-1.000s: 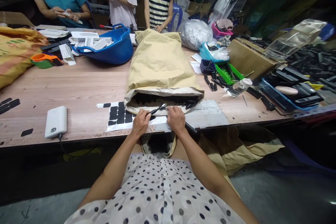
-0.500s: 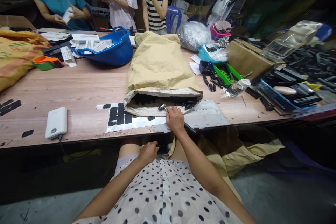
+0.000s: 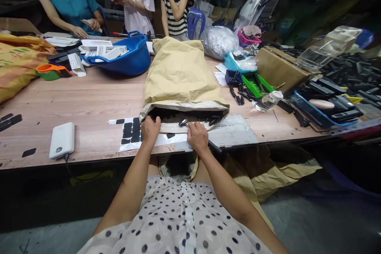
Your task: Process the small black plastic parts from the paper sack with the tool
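Note:
A tan sack (image 3: pixel 181 75) lies on the table with its mouth toward me, dark pieces (image 3: pixel 214 120) showing inside. My left hand (image 3: pixel 151 130) is at the left side of the mouth, thumb apart from the fingers, fingertips partly hidden in its shadow; I make out nothing in it. My right hand (image 3: pixel 198 137) is closed around a black stick with a shiny metal head (image 3: pixel 183 123), in front of the sack's lower lip. Its dark end sticks out below my wrist. Under the sack's front lies a white sheet with black stickers (image 3: pixel 127 135).
Left of me is a white power bank (image 3: pixel 62 139) with a cable. Farther back stands a blue basin (image 3: pixel 127 57) with white boxes. To the right are a water bottle (image 3: pixel 268 101), a green tray (image 3: pixel 256 84) and a blue tray (image 3: pixel 324 107) of black parts. Several people are across the table.
My left hand has risen from my lap to the left side of the sack's mouth. My right hand keeps its hold on the stick, nearly still.

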A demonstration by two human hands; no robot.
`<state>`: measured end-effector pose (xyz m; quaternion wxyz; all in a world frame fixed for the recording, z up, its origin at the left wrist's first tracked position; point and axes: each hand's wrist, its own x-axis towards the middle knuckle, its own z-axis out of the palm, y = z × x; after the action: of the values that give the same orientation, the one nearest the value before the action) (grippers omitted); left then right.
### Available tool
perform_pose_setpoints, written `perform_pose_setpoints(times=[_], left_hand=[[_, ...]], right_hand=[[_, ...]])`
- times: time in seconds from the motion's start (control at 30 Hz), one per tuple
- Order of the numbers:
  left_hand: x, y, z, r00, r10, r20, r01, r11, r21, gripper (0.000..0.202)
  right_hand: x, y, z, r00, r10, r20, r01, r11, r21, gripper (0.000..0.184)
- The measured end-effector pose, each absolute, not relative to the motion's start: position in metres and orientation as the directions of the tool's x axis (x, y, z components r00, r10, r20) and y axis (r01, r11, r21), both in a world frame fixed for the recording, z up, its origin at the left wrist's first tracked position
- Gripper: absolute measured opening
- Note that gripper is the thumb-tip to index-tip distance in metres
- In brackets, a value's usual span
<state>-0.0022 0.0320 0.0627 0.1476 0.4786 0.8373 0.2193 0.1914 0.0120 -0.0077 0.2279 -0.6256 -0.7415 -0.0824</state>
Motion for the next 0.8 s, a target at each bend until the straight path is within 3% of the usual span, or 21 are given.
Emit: perform_pose_setpoints(times=[0.1, 0.27, 0.47, 0.6, 0.8], left_hand=[[-0.009, 0.051, 0.059, -0.567, 0.819, -0.085, 0.704, 0.536, 0.465, 0.03], [-0.009, 0.049, 0.056, -0.568, 0.819, -0.078, 0.699, 0.531, 0.479, 0.024], [-0.009, 0.01, 0.055, -0.346, 0.937, -0.043, 0.756, 0.305, 0.58, 0.026], [0.0, -0.013, 0.043, -0.2, 0.978, -0.06, 0.824, 0.201, 0.53, 0.019], [0.008, -0.02, 0.02, -0.158, 0.977, 0.14, 0.872, 0.072, 0.484, 0.018]], right_hand=[[0.191, 0.012, -0.008, -0.116, 0.89, 0.441, 0.964, 0.207, -0.165, 0.024], [0.191, 0.012, -0.006, -0.113, 0.886, 0.45, 0.965, 0.205, -0.161, 0.024], [0.19, 0.012, -0.006, -0.112, 0.885, 0.452, 0.965, 0.206, -0.164, 0.024], [0.191, 0.011, -0.006, -0.104, 0.899, 0.426, 0.966, 0.194, -0.173, 0.024], [0.191, 0.011, -0.003, -0.086, 0.917, 0.39, 0.963, 0.176, -0.202, 0.029]])
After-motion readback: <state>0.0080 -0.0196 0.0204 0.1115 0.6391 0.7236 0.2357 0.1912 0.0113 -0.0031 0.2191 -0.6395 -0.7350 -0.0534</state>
